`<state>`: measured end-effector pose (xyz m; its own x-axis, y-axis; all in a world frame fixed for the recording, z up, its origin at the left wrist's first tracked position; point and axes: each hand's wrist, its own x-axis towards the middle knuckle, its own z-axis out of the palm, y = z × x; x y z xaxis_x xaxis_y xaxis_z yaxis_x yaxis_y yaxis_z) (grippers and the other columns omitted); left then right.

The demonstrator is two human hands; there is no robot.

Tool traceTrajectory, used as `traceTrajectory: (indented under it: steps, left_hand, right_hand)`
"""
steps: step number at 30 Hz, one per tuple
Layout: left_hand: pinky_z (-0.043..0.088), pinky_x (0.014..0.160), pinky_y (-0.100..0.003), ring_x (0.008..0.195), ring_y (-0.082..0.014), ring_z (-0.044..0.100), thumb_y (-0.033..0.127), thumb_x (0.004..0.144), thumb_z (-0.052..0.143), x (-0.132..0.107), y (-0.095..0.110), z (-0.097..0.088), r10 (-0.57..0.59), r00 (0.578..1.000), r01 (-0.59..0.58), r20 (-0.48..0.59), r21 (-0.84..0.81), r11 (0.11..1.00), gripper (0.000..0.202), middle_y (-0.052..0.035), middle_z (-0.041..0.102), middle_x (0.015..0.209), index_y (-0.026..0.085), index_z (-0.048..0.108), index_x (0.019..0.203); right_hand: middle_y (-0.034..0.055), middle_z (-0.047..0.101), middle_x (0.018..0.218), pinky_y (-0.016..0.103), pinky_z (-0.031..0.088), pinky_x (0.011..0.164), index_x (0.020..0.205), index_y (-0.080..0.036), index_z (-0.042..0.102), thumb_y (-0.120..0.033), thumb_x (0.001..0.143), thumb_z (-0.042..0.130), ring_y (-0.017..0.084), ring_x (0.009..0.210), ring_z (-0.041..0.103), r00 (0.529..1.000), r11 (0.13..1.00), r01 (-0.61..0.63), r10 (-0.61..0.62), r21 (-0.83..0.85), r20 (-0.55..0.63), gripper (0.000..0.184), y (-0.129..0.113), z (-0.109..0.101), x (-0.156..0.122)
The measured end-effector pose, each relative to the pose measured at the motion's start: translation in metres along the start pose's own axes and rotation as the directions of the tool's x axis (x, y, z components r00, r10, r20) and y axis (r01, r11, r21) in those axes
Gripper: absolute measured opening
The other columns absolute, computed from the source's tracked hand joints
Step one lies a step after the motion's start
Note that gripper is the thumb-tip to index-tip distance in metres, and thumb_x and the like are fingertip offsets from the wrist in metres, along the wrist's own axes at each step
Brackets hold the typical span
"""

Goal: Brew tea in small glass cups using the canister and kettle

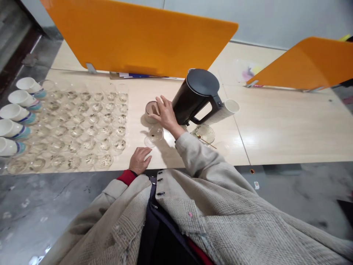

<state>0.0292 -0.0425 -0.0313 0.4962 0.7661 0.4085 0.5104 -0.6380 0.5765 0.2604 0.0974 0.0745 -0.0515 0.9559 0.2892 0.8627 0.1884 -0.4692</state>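
Observation:
My right hand [164, 111] reaches over a small round jar [150, 110] on the pale desk, fingers bent around its rim. Just below that hand stands a small clear glass [155, 134] with brown bits in it. A black electric kettle [196, 96] stands right beside the hand, to its right. My left hand [140, 159] rests near the desk's front edge with its fingers curled loosely and nothing in it.
Several rows of small glasses [91, 125] holding tea leaves cover the desk's left part. White and blue cups [16, 114] lie stacked at the far left. A glass dish with a spoon [204, 134] and a white paper cup [227, 109] sit beside the kettle. Orange dividers [138, 35] stand behind.

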Motion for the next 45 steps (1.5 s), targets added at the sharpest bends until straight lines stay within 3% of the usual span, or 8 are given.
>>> traceTrajectory:
  steps: [4,8,10,16,21,26,37,45]
  left_hand:
    - [0.059,0.098,-0.051,0.111,-0.0288,0.070,0.031,0.103,0.060,0.000,-0.003,0.001,0.000,1.000,0.000,0.015,-0.003,1.000,0.028,-0.0129,0.079,0.118,0.021,0.074,0.125]
    - [0.060,0.098,-0.052,0.110,-0.0298,0.069,0.033,0.102,0.061,0.001,-0.003,0.002,-0.015,1.000,0.015,-0.004,0.000,1.000,0.029,-0.0129,0.079,0.118,0.022,0.074,0.125]
    - [0.060,0.097,-0.052,0.109,-0.0300,0.069,0.033,0.101,0.062,0.002,-0.002,0.002,-0.025,1.000,0.025,-0.004,-0.003,1.000,0.029,-0.0130,0.079,0.118,0.022,0.074,0.124]
    - [0.058,0.099,-0.053,0.111,-0.0305,0.069,0.033,0.100,0.061,0.004,0.000,-0.001,-0.041,0.999,0.041,0.009,0.001,0.999,0.028,-0.0130,0.079,0.119,0.022,0.074,0.123]
    - [0.058,0.099,-0.052,0.112,-0.0308,0.068,0.034,0.100,0.060,0.004,-0.001,0.000,-0.049,0.999,0.049,0.006,0.012,0.999,0.029,-0.0134,0.079,0.119,0.021,0.075,0.122]
    - [0.058,0.099,-0.051,0.112,-0.0303,0.069,0.034,0.099,0.062,0.004,-0.003,0.001,-0.035,0.999,0.035,-0.003,0.014,0.999,0.029,-0.0131,0.079,0.118,0.021,0.075,0.121]
    - [0.060,0.100,-0.049,0.111,-0.0293,0.071,0.036,0.096,0.064,0.004,-0.004,0.000,-0.121,0.992,0.119,-0.036,-0.072,0.990,0.033,-0.0125,0.078,0.117,0.022,0.073,0.124]
    - [0.065,0.087,-0.040,0.117,-0.0260,0.070,0.036,0.091,0.070,0.024,-0.009,0.009,-0.329,0.944,0.310,-0.028,-0.270,0.912,0.091,-0.0197,0.042,0.170,0.025,0.026,0.170]
  right_hand:
    - [0.0150,0.056,0.149,0.060,0.046,0.120,0.153,-0.025,0.051,-0.055,0.108,0.047,0.033,0.143,0.051,0.929,0.994,0.018,0.025,0.112,-0.369,0.055,0.000,-0.062,-0.059]
    - [0.0160,0.051,0.148,0.059,0.051,0.113,0.153,-0.028,0.047,-0.054,0.104,0.055,0.035,0.141,0.052,0.648,0.984,-0.101,0.175,0.144,-0.741,0.055,0.018,-0.107,-0.089]
    - [0.0173,0.049,0.150,0.058,0.051,0.114,0.153,-0.028,0.045,-0.057,0.104,0.055,0.034,0.142,0.053,0.590,0.969,-0.157,0.247,0.191,-0.769,0.058,0.037,-0.111,-0.084]
    - [0.0018,0.062,0.103,0.047,0.062,0.092,0.116,-0.027,0.059,-0.070,0.098,0.059,0.021,0.100,0.068,0.650,0.865,-0.110,0.436,0.490,-0.623,0.047,0.086,-0.102,-0.058]
    - [-0.0072,0.047,0.063,0.029,0.048,0.055,0.078,-0.027,0.050,-0.075,0.085,0.075,0.013,0.056,0.049,0.747,0.724,-0.135,0.522,0.676,-0.411,0.055,0.077,-0.110,-0.059]
    - [-0.0095,0.044,0.056,0.028,0.038,0.049,0.071,-0.027,0.045,-0.077,0.073,0.083,0.011,0.051,0.041,0.725,0.684,-0.129,0.559,0.718,-0.403,0.062,0.042,-0.109,-0.075]
    - [-0.0094,0.050,0.058,0.026,0.041,0.055,0.073,-0.026,0.050,-0.067,0.075,0.084,0.010,0.054,0.046,0.724,0.627,-0.207,0.614,0.751,-0.313,0.053,-0.013,-0.117,-0.132]
    - [-0.0097,0.049,0.057,0.027,0.042,0.057,0.074,-0.025,0.053,-0.066,0.071,0.087,0.010,0.055,0.046,0.752,0.594,-0.180,0.597,0.784,-0.279,0.053,-0.016,-0.119,-0.139]
